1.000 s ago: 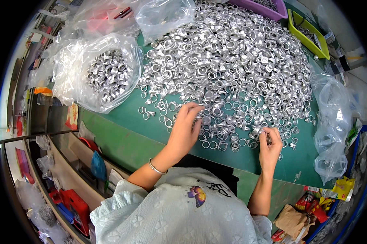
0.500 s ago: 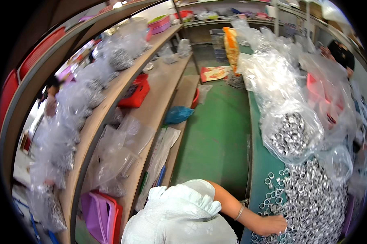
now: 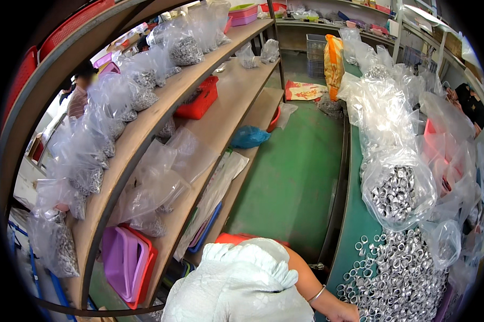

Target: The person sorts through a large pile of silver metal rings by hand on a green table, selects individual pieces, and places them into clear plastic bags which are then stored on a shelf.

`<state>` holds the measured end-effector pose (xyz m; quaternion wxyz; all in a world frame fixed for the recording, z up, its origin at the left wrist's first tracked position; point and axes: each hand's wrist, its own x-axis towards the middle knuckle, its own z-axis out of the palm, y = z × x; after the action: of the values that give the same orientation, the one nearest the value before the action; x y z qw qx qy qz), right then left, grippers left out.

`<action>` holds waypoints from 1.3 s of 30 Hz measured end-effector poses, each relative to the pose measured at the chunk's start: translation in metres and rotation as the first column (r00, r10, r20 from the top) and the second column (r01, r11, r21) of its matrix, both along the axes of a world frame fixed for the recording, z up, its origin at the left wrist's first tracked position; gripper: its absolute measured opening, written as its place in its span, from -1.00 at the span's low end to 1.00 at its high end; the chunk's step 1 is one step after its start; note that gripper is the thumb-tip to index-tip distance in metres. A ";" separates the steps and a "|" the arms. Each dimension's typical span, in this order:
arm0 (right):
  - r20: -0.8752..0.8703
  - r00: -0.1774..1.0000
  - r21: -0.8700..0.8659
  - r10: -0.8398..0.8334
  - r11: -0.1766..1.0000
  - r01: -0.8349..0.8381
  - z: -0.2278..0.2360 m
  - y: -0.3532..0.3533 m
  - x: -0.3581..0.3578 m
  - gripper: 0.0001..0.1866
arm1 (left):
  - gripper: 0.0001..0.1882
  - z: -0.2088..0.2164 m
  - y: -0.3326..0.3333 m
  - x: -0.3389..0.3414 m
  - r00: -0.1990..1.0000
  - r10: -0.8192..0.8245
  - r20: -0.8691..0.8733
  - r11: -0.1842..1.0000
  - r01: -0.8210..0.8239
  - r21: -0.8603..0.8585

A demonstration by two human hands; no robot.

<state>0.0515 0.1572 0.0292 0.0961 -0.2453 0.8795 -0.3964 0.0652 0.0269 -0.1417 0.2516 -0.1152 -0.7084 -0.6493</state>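
Observation:
My left hand [image 3: 347, 312], with a bangle [image 3: 317, 293] on its wrist, reaches in from my pale sleeve at the bottom. It lies at the near left border of a heap of silver metal rings [image 3: 400, 279] on the green tabletop [image 3: 345, 247]. The picture's lower edge cuts off part of the hand, so its fingers and anything in them are hidden. My right hand does not show. Just beyond the heap, a clear plastic bag [image 3: 400, 196] full of similar rings lies with its mouth toward me.
More clear bags [image 3: 384, 115] line the table farther back. Left of the green floor [image 3: 290, 177], wooden shelves [image 3: 199, 80] carry bagged metal pieces, a red basket [image 3: 199, 99] and purple trays [image 3: 125, 263]. Another person [image 3: 470, 107] is at the far right, one more [image 3: 81, 91] behind the shelves.
My left hand has drawn back from the heap toward the lower edge, and its fingers no longer show. The whole view has shifted slightly.

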 end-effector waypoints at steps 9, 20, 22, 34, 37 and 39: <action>-0.153 0.986 0.048 -0.059 0.997 0.067 -0.060 0.069 -0.043 -0.73 | -0.66 0.117 -0.043 0.102 0.690 -0.607 0.393 0.221 -0.329 0.918; -0.337 0.937 -0.064 0.090 0.991 -0.118 -0.040 -0.043 -0.019 -0.92 | -0.78 0.126 -0.047 0.092 0.746 0.001 0.666 0.927 -0.251 0.279; -0.328 0.939 0.166 0.108 0.985 -0.055 -0.043 -0.061 -0.010 -0.90 | -0.70 0.133 -0.053 0.088 0.757 0.312 0.574 0.950 -0.240 -0.199; 0.755 0.603 -0.609 0.256 0.616 0.500 -0.038 -0.017 -0.044 -0.82 | -0.83 0.123 -0.095 0.056 0.698 0.614 0.367 0.671 -0.218 -0.709; 0.485 0.870 -0.506 0.090 0.840 0.196 -0.036 -0.038 -0.043 -0.95 | -0.85 0.123 -0.099 0.055 0.727 0.583 0.362 0.682 -0.195 -0.705; -0.186 0.982 -0.090 0.035 0.994 -0.053 -0.036 -0.063 -0.034 -0.93 | -0.84 0.122 -0.102 0.058 0.734 0.570 0.369 0.691 -0.185 -0.699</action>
<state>0.0171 0.0946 -0.0071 0.0114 -0.3047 0.8591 -0.4111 0.1235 -0.0751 -0.0197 0.1145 0.1610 -0.9290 -0.3128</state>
